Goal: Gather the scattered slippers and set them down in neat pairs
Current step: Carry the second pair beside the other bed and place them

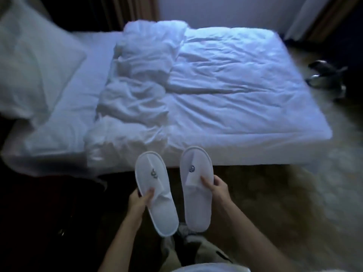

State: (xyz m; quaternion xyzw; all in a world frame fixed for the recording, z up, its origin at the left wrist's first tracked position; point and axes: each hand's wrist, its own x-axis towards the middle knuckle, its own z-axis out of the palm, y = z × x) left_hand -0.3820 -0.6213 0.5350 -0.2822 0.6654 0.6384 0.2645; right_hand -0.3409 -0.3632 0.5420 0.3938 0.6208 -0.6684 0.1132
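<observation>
Held aloft, toes toward bed point(235, 95): left slipper point(156, 191) pinched by left hand point(137, 203), right slipper point(197, 185) by right hand point(218, 188); likely light, soft, floppy; best gripped mid-sole by the edges; beyond, dark shoes point(327, 77) on carpet.

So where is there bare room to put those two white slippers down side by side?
Free: the patterned carpet right of the right hand, below the white bed's near edge. Crowded: the crumpled white duvet, and the floor at far right by the dark shoes. Each hand (left hand) holds a white slipper.
</observation>
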